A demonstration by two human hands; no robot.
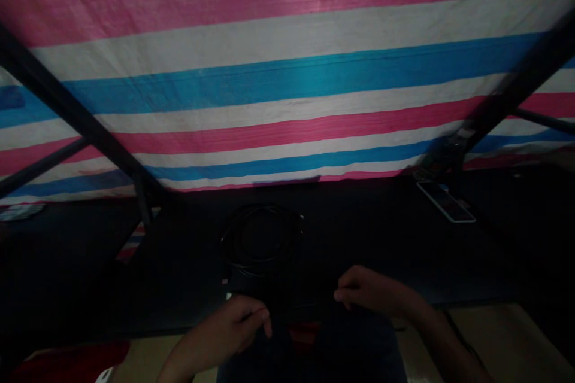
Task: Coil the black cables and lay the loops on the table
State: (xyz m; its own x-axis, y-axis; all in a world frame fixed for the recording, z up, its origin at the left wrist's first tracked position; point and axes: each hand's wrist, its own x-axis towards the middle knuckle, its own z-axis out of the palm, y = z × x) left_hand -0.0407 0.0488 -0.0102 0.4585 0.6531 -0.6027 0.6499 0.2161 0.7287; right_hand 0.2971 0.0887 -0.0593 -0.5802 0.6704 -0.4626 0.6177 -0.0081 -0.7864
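Observation:
A coil of black cable (263,238) lies on the dark tabletop (359,239), with small light tips at its right and lower left. My left hand (240,323) is at the table's front edge, just below the coil, its fingers curled; whether it holds anything is too dark to tell. To the right of the coil, my right hand (366,290) hovers near the same edge with fingers bent together, and nothing can be made out in it. The two hands are apart, and neither visibly touches the cable.
A phone (447,202) lies at the back right beside a dim, cluttered object (442,155). Dark metal posts (85,122) slant up at both sides. Behind the table hangs a striped sheet (287,84). Red cloth (72,362) shows at the lower left.

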